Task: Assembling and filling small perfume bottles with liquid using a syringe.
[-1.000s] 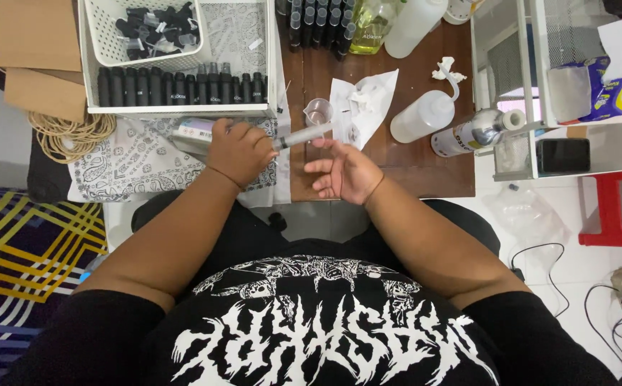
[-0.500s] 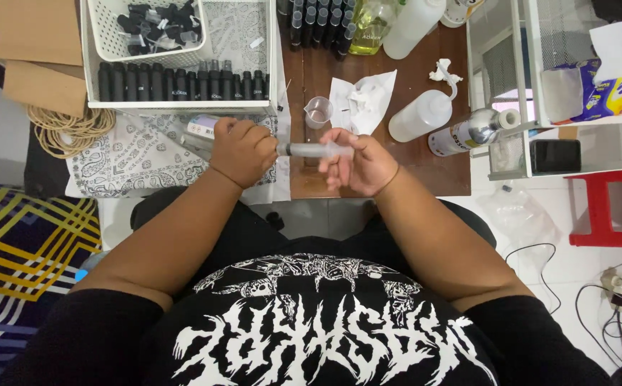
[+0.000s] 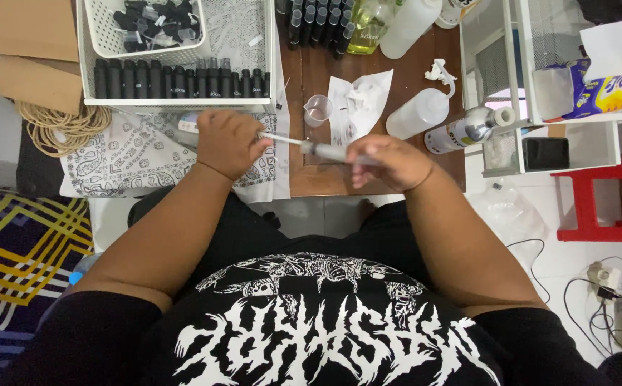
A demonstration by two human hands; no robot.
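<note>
One syringe [image 3: 325, 150] (clear) spans two hands, left [image 3: 226, 143] and right [image 3: 389, 161].

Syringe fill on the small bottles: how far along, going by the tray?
Looks done: a full row of black capped bottles stands in the white tray. In hand: the right hand holds the syringe, its tip at a small bottle in the left hand. Possibly left: loose caps in the white basket and more dark bottles on the wooden table; their fill state is not visible.

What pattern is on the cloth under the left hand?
The cloth is white with a black paisley bandana print, clearest in the head view beside the left hand.
</note>
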